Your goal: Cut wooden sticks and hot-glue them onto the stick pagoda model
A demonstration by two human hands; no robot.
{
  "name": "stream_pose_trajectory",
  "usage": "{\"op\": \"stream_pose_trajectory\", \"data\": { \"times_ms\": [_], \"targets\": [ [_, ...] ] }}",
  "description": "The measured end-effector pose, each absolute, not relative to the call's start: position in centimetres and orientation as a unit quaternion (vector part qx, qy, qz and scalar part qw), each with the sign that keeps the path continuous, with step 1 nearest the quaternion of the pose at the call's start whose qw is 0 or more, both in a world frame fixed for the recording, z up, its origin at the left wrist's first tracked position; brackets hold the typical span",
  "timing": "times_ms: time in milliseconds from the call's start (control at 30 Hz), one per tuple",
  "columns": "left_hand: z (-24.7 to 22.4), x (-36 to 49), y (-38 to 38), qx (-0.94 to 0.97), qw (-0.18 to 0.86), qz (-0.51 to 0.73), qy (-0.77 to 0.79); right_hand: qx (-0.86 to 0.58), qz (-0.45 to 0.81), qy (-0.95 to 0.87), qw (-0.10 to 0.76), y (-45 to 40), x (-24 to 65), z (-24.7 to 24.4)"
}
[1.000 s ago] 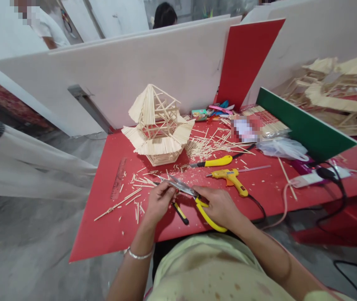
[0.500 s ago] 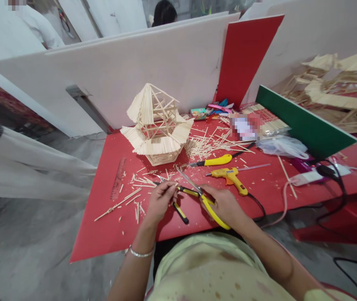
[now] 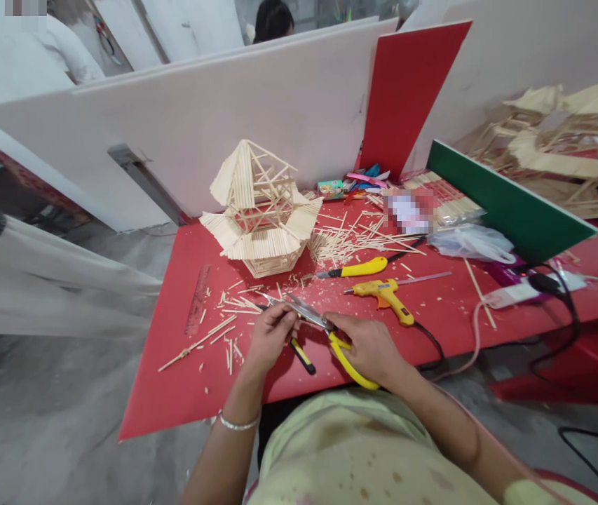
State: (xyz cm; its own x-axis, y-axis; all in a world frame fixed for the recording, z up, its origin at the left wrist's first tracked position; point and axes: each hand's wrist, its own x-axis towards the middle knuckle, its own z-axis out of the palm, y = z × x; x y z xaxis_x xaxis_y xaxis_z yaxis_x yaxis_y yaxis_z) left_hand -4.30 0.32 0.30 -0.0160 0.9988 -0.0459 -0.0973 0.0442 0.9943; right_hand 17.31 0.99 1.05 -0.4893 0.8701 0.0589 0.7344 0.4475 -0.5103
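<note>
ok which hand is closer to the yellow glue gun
Right: the right hand, holding scissors, is just on the near side of the glue gun; the left hand is farther off, to its left.

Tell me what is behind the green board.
Part of a wooden-stick model shows above and beyond the green board. The board covers whatever is lower down behind it, so that cannot be seen.

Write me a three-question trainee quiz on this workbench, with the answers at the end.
1. True or false: the right hand holds the yellow-handled scissors.
2. Which lies nearest the glue gun? (a) green board (b) yellow-handled knife (c) white power strip
3. Fill in: seen by the person, the ruler on the red table lies to the ____ of the stick model.

Key: 1. True; 2. b; 3. left
</note>
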Motion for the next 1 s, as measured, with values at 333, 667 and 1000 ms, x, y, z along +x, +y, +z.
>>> {"op": "stream_pose_trajectory", "data": {
  "times_ms": [333, 667, 1000],
  "targets": [
    [0.1, -4.3, 0.3, 0.467, 0.515, 0.525, 0.492, -0.476, 0.205, -0.838, 0.167, 0.8, 17.4, 1.0],
    [-0.1, -4.3, 0.2, 0.479, 0.495, 0.526, 0.500, -0.470, 0.220, -0.839, 0.166, 0.8, 17.6, 0.8],
    [-0.6, -4.5, 0.5, 0.508, 0.484, 0.517, 0.489, -0.473, 0.219, -0.836, 0.171, 1.1, 17.8, 0.9]
  ]
}}
